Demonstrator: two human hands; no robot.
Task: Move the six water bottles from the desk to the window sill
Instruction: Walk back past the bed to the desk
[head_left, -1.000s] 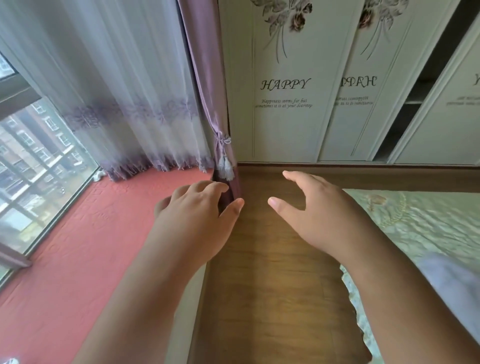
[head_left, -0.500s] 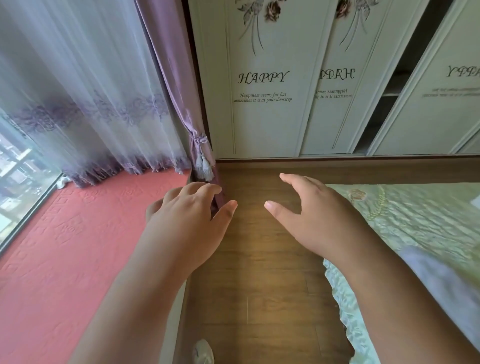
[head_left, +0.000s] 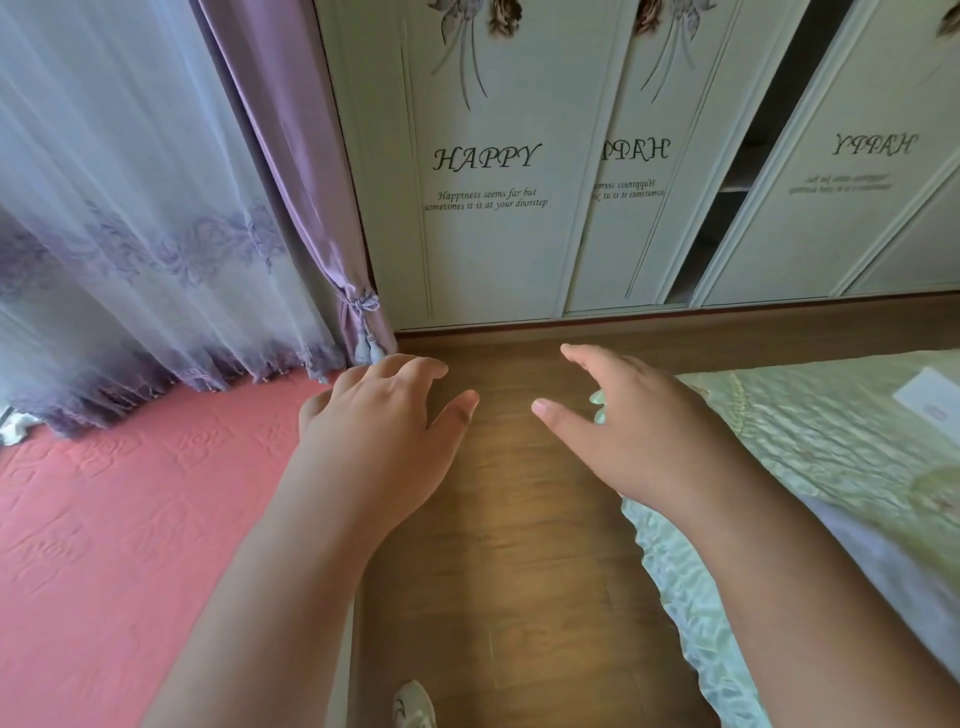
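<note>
No water bottle and no desk are in view. The window sill (head_left: 130, 519), covered with a red embossed mat, fills the left side. My left hand (head_left: 379, 431) hangs above the sill's right edge, fingers loosely curved and holding nothing. Over the brown wooden floor (head_left: 519, 545) my right hand (head_left: 628, 431) is held out with its fingers spread, and it too holds nothing. The two hands are level with each other, a short gap between the thumbs.
Sheer and purple curtains (head_left: 182, 208) hang at the sill's far end. A white wardrobe (head_left: 488, 171) with "HAPPY" lettering stands ahead, one door gap open. A bed with a pale green cover (head_left: 831, 457) lies at the right. A shoe tip (head_left: 413, 704) shows at the bottom.
The view has swung to the right: the window glass has left the frame and more of the wardrobe and bed show. Both hands keep the same empty pose.
</note>
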